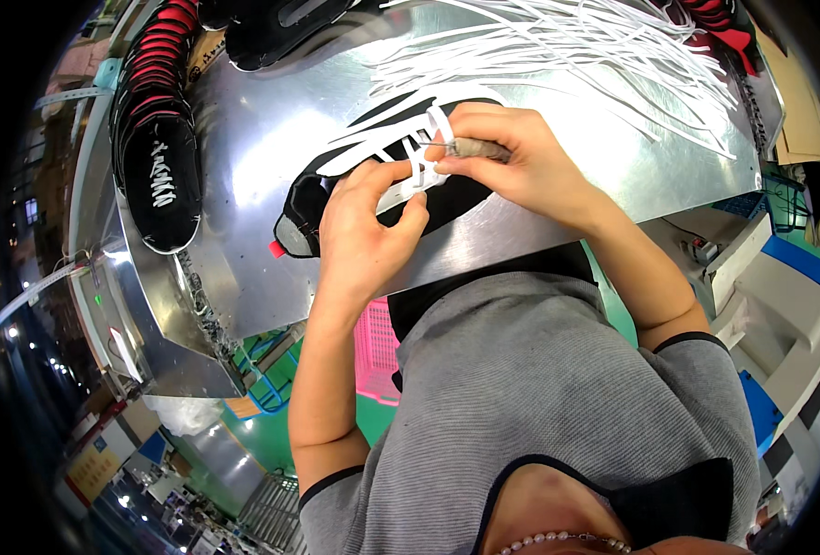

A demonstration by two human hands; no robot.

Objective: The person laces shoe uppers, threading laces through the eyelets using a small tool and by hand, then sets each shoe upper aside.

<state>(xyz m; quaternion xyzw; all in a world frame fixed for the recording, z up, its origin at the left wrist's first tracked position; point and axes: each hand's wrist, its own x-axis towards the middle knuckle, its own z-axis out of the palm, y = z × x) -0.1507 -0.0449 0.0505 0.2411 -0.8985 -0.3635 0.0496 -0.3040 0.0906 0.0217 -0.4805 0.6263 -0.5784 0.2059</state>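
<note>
shoe upper (331,199) — midsection hidden beneath both hands; lace ends cut off.

A brushed, shiny sheet-metal bench (558,199) is reflecting light in broad glare patches. On it, a black matt fabric shoe upper (313,199) is lying with flat white woven laces (401,157) running smooth across it. More loose white flat laces (576,55) are looking cloth-like near the bench's far edge.

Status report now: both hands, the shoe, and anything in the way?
Left hand and right hand both pinch the white lace. Black shoe upper flat on metal table. Loose laces behind, clear.
</note>
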